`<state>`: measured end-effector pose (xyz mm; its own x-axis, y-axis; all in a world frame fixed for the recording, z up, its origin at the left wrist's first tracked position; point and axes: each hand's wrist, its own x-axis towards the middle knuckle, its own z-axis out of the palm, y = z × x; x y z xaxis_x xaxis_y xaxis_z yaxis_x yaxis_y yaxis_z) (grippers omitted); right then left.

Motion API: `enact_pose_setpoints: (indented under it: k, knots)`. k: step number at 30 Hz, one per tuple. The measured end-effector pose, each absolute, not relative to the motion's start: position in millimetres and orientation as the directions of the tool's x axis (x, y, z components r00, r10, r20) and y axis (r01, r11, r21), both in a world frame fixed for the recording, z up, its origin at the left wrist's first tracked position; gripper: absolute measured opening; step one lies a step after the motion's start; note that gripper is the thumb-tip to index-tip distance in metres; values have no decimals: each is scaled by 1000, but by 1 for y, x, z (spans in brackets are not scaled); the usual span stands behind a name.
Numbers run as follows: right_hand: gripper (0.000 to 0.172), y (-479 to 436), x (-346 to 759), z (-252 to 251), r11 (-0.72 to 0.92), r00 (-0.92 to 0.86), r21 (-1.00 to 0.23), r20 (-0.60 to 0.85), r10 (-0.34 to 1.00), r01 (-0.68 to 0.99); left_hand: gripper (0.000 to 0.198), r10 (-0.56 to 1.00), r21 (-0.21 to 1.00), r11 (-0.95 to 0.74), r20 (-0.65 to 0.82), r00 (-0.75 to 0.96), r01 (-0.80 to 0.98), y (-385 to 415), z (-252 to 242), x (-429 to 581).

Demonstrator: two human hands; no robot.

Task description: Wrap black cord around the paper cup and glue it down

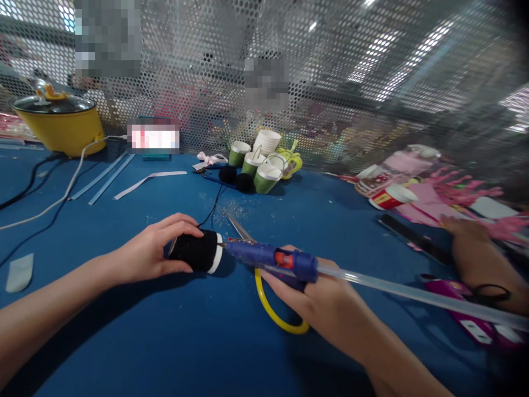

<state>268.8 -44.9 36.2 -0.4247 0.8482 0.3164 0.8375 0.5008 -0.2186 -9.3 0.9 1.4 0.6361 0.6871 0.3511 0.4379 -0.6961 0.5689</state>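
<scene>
My left hand (pixel 167 248) is wrapped round a black-covered cup (pixel 193 252) lying on its side, its white rim facing right. A thin black cord runs from beyond the cup to the dark balls behind. My right hand (pixel 318 298) grips a blue glue gun (pixel 260 255), with a long clear glue stick out of its back. The nozzle points left at the white rim; whether it touches cannot be told. Scissors with a yellow handle (pixel 270 314) lie beneath the gun, partly hidden by it and my right hand.
Green-wrapped cups (pixel 266 179) and black balls (pixel 243 182) stand at the back. A yellow pot (pixel 68 127) is back left, near ribbon strips (pixel 111 179). At right, another person's hand (pixel 467 237) reaches over pink material, near a purple power strip (pixel 458 309).
</scene>
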Motion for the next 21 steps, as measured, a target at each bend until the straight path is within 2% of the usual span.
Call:
enact_pose_setpoints:
  k: [6,9,16,21]
  knots:
    - [20,-40,270,41,518,-455,-210,284,844,829,39,672,559,-710,355,649,429,0,1,-10]
    - [17,-32,263,43,445,-399,-279,207,893,851,38,669,551,-715,357,652,431,0,1,-10]
    - [21,-25,255,45,255,-261,-438,46,964,862,38,665,542,-720,362,653,434,0,0,-10]
    - [21,-26,254,47,237,-254,-479,31,967,845,38,661,542,-722,360,658,430,1,1,-10]
